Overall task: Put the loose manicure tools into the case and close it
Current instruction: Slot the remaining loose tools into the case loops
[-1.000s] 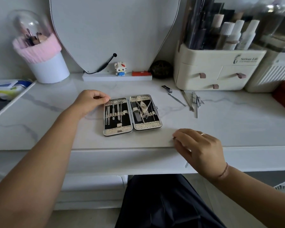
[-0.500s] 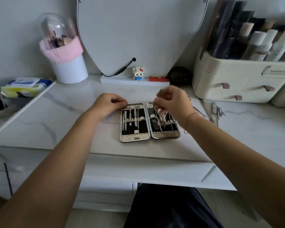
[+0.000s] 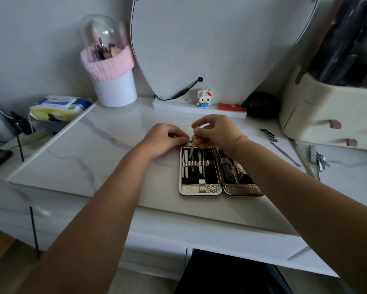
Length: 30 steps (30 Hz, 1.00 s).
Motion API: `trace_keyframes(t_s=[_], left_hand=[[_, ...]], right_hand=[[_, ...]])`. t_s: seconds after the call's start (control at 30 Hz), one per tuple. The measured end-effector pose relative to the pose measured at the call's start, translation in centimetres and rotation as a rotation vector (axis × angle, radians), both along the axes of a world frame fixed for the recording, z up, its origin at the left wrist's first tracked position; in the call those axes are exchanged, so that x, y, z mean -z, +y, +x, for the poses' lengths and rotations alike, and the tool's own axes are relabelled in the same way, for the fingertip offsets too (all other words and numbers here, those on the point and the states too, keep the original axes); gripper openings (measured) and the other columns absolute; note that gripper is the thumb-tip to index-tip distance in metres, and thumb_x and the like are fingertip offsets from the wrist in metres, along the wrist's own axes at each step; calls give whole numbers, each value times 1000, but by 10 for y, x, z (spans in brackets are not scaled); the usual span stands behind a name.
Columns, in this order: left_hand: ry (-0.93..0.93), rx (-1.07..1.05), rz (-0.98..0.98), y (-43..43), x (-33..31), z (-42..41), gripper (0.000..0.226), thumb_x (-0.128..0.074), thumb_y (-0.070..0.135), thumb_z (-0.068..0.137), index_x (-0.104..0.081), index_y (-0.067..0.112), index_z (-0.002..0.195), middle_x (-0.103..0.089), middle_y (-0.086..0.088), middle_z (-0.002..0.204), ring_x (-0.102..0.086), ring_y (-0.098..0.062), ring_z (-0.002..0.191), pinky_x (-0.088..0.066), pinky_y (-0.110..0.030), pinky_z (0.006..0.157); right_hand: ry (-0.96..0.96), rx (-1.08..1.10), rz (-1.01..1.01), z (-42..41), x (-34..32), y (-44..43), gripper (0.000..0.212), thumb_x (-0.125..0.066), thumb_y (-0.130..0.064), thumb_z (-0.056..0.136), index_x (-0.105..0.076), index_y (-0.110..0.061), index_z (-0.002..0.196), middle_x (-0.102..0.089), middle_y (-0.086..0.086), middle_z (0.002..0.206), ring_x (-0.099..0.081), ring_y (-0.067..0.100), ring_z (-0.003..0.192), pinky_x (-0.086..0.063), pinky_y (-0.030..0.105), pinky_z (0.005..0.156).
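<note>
1. Right hand raised over the far edge of the manicure case, fingers curled, pinching a slim metal tool near its upper end. Tool tilted, tip pointing down into the left half among the slender tools there. Not clear whether the tip touches the lining or the band.
2. Left hand knuckles-up at the far left corner of the case, fingers curled under, fingertips hidden. Impossible to tell whether gripping the rim or merely resting against it.
3. Case open and flat on the marble tabletop, near the front edge. Left half in plain sight: a row of thin tools under a cross band. Right half largely covered by the right forearm, contents only a blurred metallic tangle.
4. Well to the right of the case, loose on the tabletop: a nail clipper, a thin stick-like tool, a longer strip and a small cluster of clippers. Exact kinds too small to name.
5. Behind them, a cream drawer organiser, cut off by the right edge, dark contents blurred.
6. At the back, a large mirror, top cut off, with a brick-built cat figure on its base.
7. Far left, a brush holder with pink knit cuff and clear dome, and a pack of wipes.
</note>
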<state>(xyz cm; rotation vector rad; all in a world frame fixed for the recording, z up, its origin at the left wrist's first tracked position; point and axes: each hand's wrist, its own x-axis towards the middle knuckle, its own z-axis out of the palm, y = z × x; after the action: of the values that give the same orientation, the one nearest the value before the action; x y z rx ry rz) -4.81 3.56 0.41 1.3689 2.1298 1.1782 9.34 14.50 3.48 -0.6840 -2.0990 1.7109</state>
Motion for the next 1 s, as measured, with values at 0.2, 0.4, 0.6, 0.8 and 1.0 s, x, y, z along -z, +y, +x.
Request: trace_keyframes(t_s=[0.2, 0.4, 0.6, 0.8, 1.0], left_hand=[[-12, -18, -10, 0, 0, 1, 7, -71, 20, 81, -73, 26, 84, -69, 11, 78, -61, -9, 78, -46, -23, 76], [-25, -21, -27, 0, 0, 0, 8, -71, 20, 81, -72, 27, 84, -68, 8, 75, -58, -9, 74, -45, -26, 73], [-23, -4, -16, -1, -2, 1, 11, -68, 17, 83, -71, 28, 83, -67, 13, 76, -57, -8, 76, -45, -23, 75], [-51, -4, -9, -3, -2, 1, 16, -66, 16, 84, -69, 31, 81, -68, 10, 80, -57, -6, 75, -44, -19, 72], [-49, -9, -21, -3, -3, 2, 12, -66, 17, 84, -70, 27, 85, -68, 9, 81, -57, -5, 74, -44, -19, 72]], right_hand=[[-128, -43, 60, -9, 1, 4, 7, -64, 0, 84, -66, -5, 88, -64, 12, 68, -63, 7, 50, -52, 17, 49], [-295, -125, 202, -11, -13, 8, 14, -66, 0, 81, -70, -5, 93, -64, 1, 61, -60, 1, 46, -46, 13, 45], [-334, -138, 258, -10, -12, 6, 10, -69, 0, 78, -68, -9, 78, -66, 6, 69, -61, 4, 51, -47, 13, 45], [-369, -172, 424, -7, -11, 4, 12, -69, -10, 79, -75, -13, 89, -66, 6, 72, -52, 9, 55, -45, 17, 52], [-403, -276, 554, -3, -15, -2, 17, -68, -22, 82, -75, -18, 96, -68, 2, 84, -52, 7, 68, -45, 16, 62]])
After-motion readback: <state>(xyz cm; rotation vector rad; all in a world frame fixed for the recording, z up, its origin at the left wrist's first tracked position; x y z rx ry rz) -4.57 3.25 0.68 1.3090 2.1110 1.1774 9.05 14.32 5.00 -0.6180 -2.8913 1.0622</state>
